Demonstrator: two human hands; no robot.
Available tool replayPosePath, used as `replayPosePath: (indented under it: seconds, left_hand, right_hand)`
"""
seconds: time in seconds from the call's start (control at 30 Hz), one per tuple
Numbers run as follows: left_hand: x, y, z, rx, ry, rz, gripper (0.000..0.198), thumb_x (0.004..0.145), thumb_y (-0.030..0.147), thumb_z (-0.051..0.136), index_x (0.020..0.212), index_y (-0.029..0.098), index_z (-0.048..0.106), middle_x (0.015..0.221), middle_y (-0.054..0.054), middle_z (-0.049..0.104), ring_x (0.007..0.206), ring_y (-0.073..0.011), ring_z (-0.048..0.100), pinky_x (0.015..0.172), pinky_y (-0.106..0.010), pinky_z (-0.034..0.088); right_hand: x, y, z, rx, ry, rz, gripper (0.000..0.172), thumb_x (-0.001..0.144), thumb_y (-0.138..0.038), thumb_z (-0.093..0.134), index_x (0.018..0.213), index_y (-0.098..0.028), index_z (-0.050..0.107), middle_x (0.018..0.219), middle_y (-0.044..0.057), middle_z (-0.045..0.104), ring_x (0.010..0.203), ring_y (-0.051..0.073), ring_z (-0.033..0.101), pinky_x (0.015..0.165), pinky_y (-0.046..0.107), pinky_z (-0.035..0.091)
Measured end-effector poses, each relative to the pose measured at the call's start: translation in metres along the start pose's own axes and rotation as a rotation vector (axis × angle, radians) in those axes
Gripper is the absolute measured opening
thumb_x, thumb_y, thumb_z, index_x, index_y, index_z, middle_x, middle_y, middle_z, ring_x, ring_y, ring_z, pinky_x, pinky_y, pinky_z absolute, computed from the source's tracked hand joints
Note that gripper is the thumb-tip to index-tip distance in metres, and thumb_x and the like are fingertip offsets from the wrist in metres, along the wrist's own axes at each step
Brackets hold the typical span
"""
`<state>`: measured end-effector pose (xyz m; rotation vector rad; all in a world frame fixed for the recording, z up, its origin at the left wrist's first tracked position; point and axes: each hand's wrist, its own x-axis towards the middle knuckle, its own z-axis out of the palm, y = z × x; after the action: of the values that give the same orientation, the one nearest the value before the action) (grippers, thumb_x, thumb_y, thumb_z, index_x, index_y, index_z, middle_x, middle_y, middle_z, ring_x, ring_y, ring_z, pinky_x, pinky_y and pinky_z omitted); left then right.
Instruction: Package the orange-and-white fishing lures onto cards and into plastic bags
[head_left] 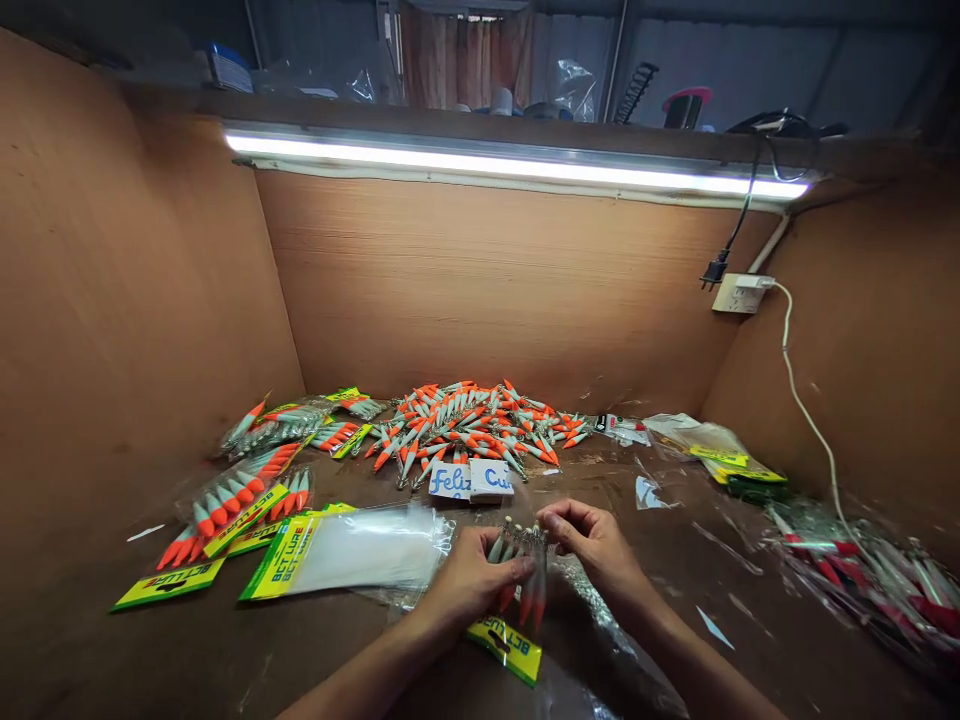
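Observation:
My left hand (476, 580) is wrapped round a bunch of fishing lures (514, 560), thumb across them. Their hooked ends point up and away, and their orange tips hang down, slightly blurred. At the hook ends, my right hand (592, 545) is closed in a pinch; what lies between its fingertips is too small to make out. Beneath the lures a yellow-green header card (511, 650) shows on the table. A large pile of loose orange and pale grey lures (469, 420) lies beyond both hands, with two small lettered pieces (471, 481) in front of it.
Flat clear bags with yellow-green headers (360, 550) lie to the left. Farther left are filled lure packs (244, 490). Red and silver packaged items (862, 570) sit at the right. A white cable (806, 400) hangs down from the outlet (739, 294).

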<state>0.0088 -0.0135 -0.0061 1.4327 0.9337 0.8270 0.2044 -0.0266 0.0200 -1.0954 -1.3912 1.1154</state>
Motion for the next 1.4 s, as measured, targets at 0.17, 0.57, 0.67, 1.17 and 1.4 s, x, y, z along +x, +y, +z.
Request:
replayPosePath:
  seconds: [0.17,0.57,0.67,1.17,1.4]
  left_hand:
    - [-0.001,-0.001,-0.003,0.022,-0.034,-0.045,0.040,0.070,0.050,0.078,0.071,0.012,0.065,0.050,0.002,0.057,0.041,-0.0097,0.044,0.041,-0.020,0.027]
    - [-0.002,0.000,0.007,-0.068,-0.056,-0.016,0.040,0.069,0.050,0.080,0.074,0.012,0.066,0.053,0.003,0.055,0.042,-0.0078,0.042,0.042,-0.019,0.027]
    - [-0.003,-0.001,0.008,-0.086,-0.054,-0.036,0.043,0.067,0.051,0.082,0.073,0.012,0.064,0.048,0.005,0.050,0.039,-0.0065,0.036,0.040,-0.019,0.023]
    - [-0.011,0.010,0.003,0.089,-0.134,-0.028,0.014,0.070,0.026,0.067,0.074,0.013,0.066,0.061,0.003,0.058,0.053,-0.0103,0.046,0.051,-0.021,0.032]
    - [-0.011,0.009,0.012,0.041,-0.046,0.015,0.009,0.071,0.024,0.062,0.075,0.015,0.059,0.056,0.006,0.053,0.047,-0.0090,0.044,0.047,-0.020,0.031]
  right_hand:
    - [0.000,-0.003,-0.005,-0.046,-0.147,-0.006,0.030,0.080,-0.041,0.071,0.093,-0.014,0.074,0.085,0.006,0.070,0.077,0.019,0.059,0.072,0.029,0.044]
    - [0.003,-0.003,-0.003,-0.054,-0.098,0.013,0.016,0.074,-0.030,0.066,0.072,-0.014,0.066,0.065,-0.001,0.057,0.061,0.012,0.045,0.060,0.026,0.036]
    - [0.004,-0.002,-0.004,-0.042,-0.128,-0.003,0.014,0.074,-0.028,0.065,0.073,-0.015,0.065,0.067,-0.001,0.057,0.063,0.013,0.046,0.062,0.026,0.036]
    - [0.005,0.010,-0.008,-0.094,-0.204,-0.011,0.038,0.087,-0.053,0.059,0.075,-0.017,0.057,0.065,-0.004,0.047,0.061,0.012,0.038,0.060,0.024,0.031]
    - [0.007,0.013,-0.006,-0.032,-0.203,-0.024,0.040,0.084,-0.055,0.065,0.074,-0.018,0.052,0.064,-0.005,0.043,0.060,0.011,0.037,0.058,0.024,0.030]
